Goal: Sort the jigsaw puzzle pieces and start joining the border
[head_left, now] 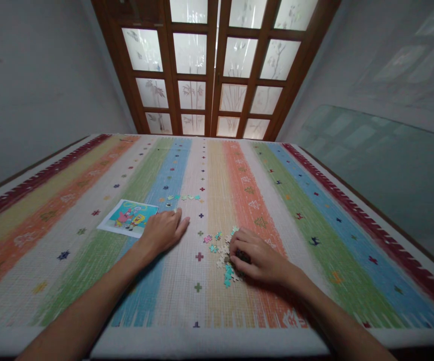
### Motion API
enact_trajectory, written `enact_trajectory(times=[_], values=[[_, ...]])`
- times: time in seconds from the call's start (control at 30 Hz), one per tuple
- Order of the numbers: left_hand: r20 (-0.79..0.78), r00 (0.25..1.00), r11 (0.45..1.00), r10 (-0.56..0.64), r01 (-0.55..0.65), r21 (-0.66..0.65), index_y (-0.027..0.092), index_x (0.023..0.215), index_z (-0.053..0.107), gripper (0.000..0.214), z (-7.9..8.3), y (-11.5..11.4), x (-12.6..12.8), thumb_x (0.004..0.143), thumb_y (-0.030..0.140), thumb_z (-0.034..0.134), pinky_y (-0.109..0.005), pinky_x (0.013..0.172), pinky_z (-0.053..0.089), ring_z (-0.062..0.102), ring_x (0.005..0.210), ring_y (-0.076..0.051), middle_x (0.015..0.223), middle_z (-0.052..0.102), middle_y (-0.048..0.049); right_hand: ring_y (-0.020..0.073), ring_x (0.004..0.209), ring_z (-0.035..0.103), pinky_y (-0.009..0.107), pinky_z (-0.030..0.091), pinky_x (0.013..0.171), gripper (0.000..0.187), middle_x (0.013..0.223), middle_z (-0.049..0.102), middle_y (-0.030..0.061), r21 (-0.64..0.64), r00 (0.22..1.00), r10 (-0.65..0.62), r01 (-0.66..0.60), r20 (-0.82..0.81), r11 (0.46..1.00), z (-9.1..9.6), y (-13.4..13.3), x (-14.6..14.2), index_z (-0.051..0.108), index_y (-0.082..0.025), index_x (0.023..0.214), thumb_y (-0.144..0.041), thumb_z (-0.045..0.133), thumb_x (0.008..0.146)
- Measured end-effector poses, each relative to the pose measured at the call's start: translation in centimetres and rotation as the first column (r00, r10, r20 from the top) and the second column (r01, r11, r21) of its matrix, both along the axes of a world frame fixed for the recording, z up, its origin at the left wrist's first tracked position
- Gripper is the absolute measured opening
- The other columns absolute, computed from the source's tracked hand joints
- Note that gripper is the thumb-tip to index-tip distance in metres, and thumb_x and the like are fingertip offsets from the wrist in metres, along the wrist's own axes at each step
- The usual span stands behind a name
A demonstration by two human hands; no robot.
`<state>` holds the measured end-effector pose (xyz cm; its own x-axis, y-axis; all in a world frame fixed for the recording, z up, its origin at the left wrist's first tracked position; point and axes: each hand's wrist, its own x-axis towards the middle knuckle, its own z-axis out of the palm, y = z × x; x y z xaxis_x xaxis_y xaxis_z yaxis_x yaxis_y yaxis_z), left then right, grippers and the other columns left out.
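Note:
My left hand (164, 229) rests on the striped cloth with its thumb apart from its fingers. Its fingertips lie just below a short row of joined puzzle pieces (184, 197), by a loose piece at the row's left end. Beneath the wrist's left side lies a picture card (132, 218) with cartoon figures on a teal background, partly covered by the hand. My right hand (254, 254) curls over a pile of loose puzzle pieces (222, 254), thumb and fingers drawn together at a piece. Pink, teal and pale backs show; the hand hides part of the pile.
A striped, patterned cloth (179, 291) covers the table. Beyond its far edge stand wooden doors (212, 75) with frosted panes. Pale walls rise on both sides, and a greenish glass panel (382, 165) leans along the right.

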<state>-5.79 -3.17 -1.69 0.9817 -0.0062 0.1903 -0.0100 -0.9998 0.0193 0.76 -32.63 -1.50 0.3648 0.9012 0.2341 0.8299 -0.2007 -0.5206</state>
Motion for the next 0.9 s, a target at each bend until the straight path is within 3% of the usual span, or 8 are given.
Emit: enact_trajectory(times=[0.27,0.37,0.57,0.9], values=[[0.01,0.998,0.998,0.06,-0.06,-0.002,0.013,0.1,0.071,0.039,-0.5,-0.3,-0.4,0.103,0.04,0.042,-0.035,0.066,0.049,0.066,0.08,-0.026,0.126,0.067,-0.0215,0.0235,0.086,0.054,0.039,0.045,0.078,0.013,0.087,0.062,0.0064,0.025,1.0,0.023,-0.024,0.012,0.999,0.0,0.0,0.2,0.056,-0.022,0.084,-0.014,0.056,0.094],[0.022,0.999,0.998,0.05,-0.049,-0.029,0.016,0.104,0.07,0.034,-0.9,-0.1,-0.4,0.102,0.04,0.046,-0.036,0.071,0.051,0.067,0.088,-0.028,0.125,0.068,-0.0192,0.0236,0.087,0.054,0.039,0.046,0.078,0.013,0.088,0.062,0.0066,0.005,0.999,0.022,-0.022,0.024,1.0,0.0,0.0,0.2,0.056,-0.022,0.084,-0.014,0.057,0.094],[0.006,0.998,0.993,0.064,-0.063,-0.101,0.017,0.102,0.07,0.034,-1.0,0.4,-0.2,0.101,0.043,0.048,-0.036,0.068,0.051,0.067,0.085,-0.027,0.121,0.066,-0.0184,0.0235,0.088,0.056,0.039,0.047,0.079,0.014,0.089,0.063,0.0065,0.008,1.0,0.026,-0.026,0.012,1.0,0.0,0.0,0.0,0.057,-0.022,0.083,-0.012,0.059,0.091],[-0.041,0.991,0.986,0.131,-0.134,-0.099,0.015,0.124,0.061,0.039,-0.8,-0.5,0.0,0.103,0.044,0.045,-0.037,0.071,0.052,0.067,0.086,-0.028,0.13,0.058,-0.0211,0.0235,0.086,0.055,0.04,0.045,0.076,0.014,0.087,0.063,0.0063,0.051,0.999,0.039,-0.038,-0.018,0.998,0.2,0.1,-0.2,0.058,-0.022,0.082,-0.014,0.057,0.093]])
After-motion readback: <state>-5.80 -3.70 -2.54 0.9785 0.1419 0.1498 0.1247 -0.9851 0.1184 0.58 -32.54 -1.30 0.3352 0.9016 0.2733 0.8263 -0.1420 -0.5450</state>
